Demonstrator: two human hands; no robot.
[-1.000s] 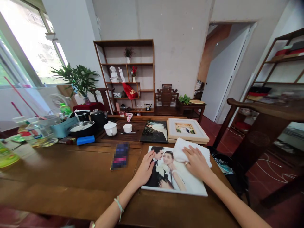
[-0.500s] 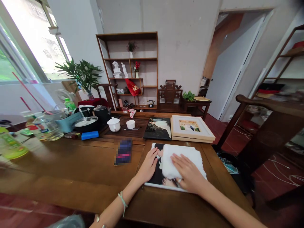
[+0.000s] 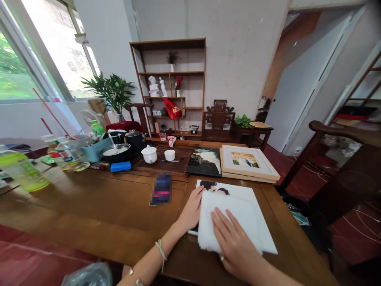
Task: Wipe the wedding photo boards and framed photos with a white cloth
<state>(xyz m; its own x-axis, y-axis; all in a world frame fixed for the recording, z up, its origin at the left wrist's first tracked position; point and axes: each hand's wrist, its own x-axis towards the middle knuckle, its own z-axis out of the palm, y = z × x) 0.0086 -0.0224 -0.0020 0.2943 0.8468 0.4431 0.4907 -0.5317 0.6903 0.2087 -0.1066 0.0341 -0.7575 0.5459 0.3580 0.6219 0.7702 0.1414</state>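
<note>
A white fluffy cloth [image 3: 205, 222] lies over the lower part of a photo panel [image 3: 242, 188], which rests flat on the wooden table. Two people's heads show on the print above the cloth; the rest of the picture is mostly covered. My right hand [image 3: 230, 234] presses flat on the cloth, fingers stretched out and slightly spread, with a ring on one finger. At the panel's left edge rests my left hand [image 3: 193, 208], its fingers extended and fingertips touching the print near the cloth's upper left corner.
Behind the panel lie a dark picture panel [image 3: 204, 161] and a light wood frame [image 3: 251, 161]. A blurred-out phone-like object [image 3: 161, 190] is left of my hands. Farther back stand a white lidded cup [image 3: 149, 154], a blue block [image 3: 120, 166], a kettle [image 3: 134, 141] and several bottles.
My right hand has slid the cloth down toward me over the panel, uncovering the heads at its top. The left hand stays at the left edge. The view has turned slightly left.
</note>
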